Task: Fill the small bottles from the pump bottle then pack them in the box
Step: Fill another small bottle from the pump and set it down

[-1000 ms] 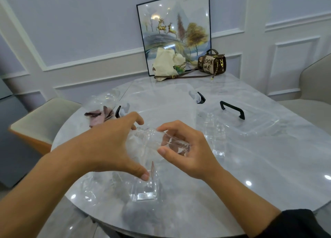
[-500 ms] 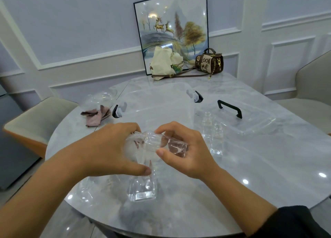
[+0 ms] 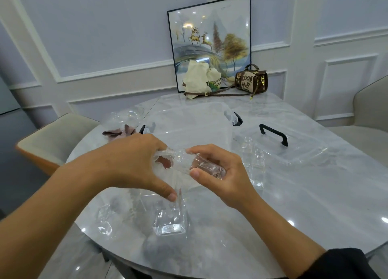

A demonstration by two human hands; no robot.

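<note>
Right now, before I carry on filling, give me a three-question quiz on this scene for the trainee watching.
1. True or false: the right hand holds its small bottle upright.
2. Where is the lid with the black handle?
A) flat on the table, right of the box
B) clipped onto the box
C) propped on edge against the box
3. How many uncapped bottles stand on the table beside the lid?

Key:
1. False: it is held on its side, neck toward the top of the pump bottle, which the left hand grips.
2. A
3. Two
</note>
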